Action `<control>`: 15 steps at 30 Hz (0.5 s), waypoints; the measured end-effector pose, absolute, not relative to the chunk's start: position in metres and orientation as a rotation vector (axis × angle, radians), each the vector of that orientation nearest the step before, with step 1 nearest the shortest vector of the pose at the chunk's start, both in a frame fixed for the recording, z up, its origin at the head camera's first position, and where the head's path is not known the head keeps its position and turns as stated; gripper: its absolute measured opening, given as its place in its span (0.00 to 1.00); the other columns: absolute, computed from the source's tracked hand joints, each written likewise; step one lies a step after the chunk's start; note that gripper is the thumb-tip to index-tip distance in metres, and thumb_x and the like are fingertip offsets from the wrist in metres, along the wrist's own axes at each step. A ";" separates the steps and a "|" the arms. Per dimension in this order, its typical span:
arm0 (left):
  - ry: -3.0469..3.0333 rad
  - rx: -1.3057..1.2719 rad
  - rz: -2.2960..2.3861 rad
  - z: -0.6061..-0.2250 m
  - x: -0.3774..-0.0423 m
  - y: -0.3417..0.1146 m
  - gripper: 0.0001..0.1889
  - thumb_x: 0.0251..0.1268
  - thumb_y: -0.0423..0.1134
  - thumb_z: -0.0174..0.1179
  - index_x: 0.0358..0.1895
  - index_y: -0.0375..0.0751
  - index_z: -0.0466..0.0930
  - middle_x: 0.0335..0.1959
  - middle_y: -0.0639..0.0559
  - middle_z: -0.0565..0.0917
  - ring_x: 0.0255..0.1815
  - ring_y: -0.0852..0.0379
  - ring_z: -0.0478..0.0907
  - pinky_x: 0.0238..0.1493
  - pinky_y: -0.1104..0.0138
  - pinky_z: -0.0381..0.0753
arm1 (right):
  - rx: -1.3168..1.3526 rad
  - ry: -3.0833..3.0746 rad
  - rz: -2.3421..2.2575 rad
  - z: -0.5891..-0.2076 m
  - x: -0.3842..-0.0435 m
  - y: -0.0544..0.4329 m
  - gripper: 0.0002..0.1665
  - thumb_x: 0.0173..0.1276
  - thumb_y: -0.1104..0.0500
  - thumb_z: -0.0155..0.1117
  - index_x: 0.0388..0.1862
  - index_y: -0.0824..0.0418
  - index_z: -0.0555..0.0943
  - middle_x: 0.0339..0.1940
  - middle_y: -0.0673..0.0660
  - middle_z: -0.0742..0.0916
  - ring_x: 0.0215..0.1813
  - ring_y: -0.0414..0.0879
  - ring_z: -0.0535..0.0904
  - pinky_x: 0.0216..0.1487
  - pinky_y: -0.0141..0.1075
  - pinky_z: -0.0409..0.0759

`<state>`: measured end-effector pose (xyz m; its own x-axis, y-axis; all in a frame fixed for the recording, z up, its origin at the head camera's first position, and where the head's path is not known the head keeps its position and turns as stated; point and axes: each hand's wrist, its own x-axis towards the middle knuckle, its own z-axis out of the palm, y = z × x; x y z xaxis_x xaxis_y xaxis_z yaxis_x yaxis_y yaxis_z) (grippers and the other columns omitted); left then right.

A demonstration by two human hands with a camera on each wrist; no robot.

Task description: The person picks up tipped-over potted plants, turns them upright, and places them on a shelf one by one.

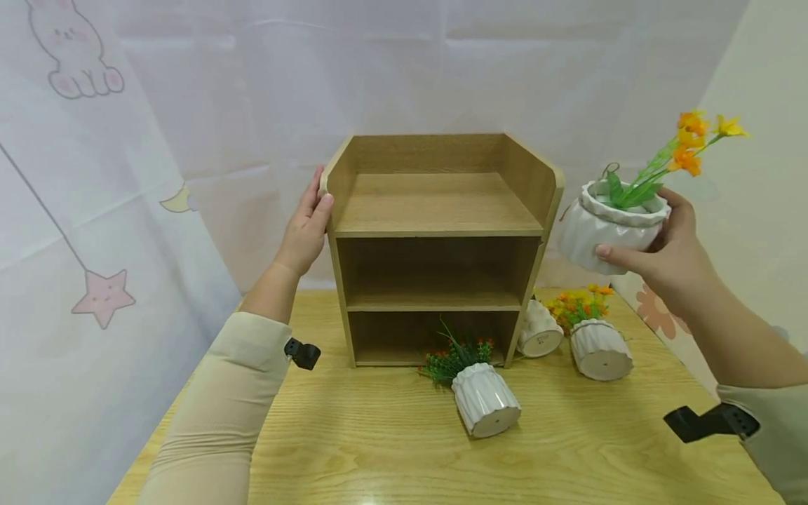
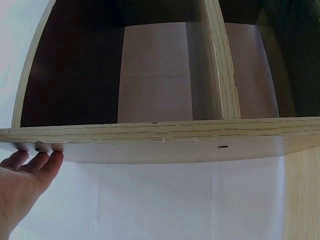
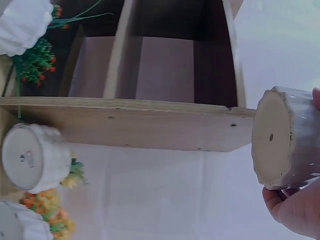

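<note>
My right hand (image 1: 680,256) grips a white ceramic flower pot (image 1: 583,235) with orange and yellow artificial flowers (image 1: 687,149), raised to the right of a small wooden shelf (image 1: 435,203). The thumb lies across the pot's front; the far fingers are partly hidden behind it. In the right wrist view, the pot's flat underside (image 3: 272,137) faces the camera. My left hand (image 1: 303,235) rests against the shelf's upper left side, its fingers extended. In the left wrist view, the fingertips (image 2: 54,159) touch the outer face of the side panel.
On the wooden table (image 1: 353,435), a white pot (image 1: 485,400) with red-dotted greenery lies tipped before the shelf. Two more tipped white pots, one nearer the shelf (image 1: 540,330) and one farther right (image 1: 601,351), lie beside its right side. A pale printed cloth (image 1: 265,91) hangs behind.
</note>
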<state>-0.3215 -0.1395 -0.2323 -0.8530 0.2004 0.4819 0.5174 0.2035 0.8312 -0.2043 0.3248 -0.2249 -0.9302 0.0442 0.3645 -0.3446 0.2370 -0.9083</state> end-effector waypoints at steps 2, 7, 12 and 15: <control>-2.210 -0.681 -1.695 -0.232 -0.322 -0.139 0.30 0.81 0.48 0.38 0.79 0.66 0.40 0.79 0.48 0.55 0.77 0.49 0.56 0.77 0.51 0.57 | 0.272 -2.205 1.728 -0.217 -0.206 0.322 0.59 0.62 0.70 0.66 0.75 0.48 0.35 0.55 0.41 0.70 0.50 0.27 0.75 0.40 0.17 0.78; -2.210 -0.677 -1.690 -0.232 -0.322 -0.139 0.30 0.81 0.49 0.38 0.79 0.65 0.41 0.79 0.48 0.55 0.77 0.49 0.56 0.77 0.51 0.57 | 0.275 -2.164 1.750 -0.199 -0.211 0.315 0.58 0.62 0.70 0.67 0.75 0.47 0.38 0.55 0.42 0.71 0.50 0.28 0.75 0.41 0.16 0.77; -2.218 -0.668 -1.693 -0.233 -0.322 -0.141 0.30 0.81 0.49 0.37 0.79 0.66 0.40 0.79 0.46 0.56 0.76 0.47 0.57 0.76 0.49 0.58 | 0.297 -2.112 1.794 -0.183 -0.217 0.305 0.57 0.60 0.71 0.68 0.73 0.46 0.41 0.56 0.43 0.72 0.52 0.33 0.74 0.41 0.16 0.77; -2.217 -0.669 -1.695 -0.233 -0.322 -0.141 0.30 0.81 0.50 0.37 0.79 0.67 0.39 0.79 0.46 0.56 0.76 0.46 0.57 0.76 0.49 0.58 | 0.328 -2.064 1.838 -0.174 -0.219 0.299 0.57 0.59 0.73 0.68 0.72 0.45 0.43 0.57 0.44 0.72 0.54 0.36 0.74 0.41 0.17 0.78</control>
<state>-0.3217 -0.1414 -0.2332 -0.8566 0.1952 0.4776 0.5121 0.2086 0.8332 -0.2193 0.2988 -0.1740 -0.9097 0.0619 0.4107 -0.4008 0.1284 -0.9071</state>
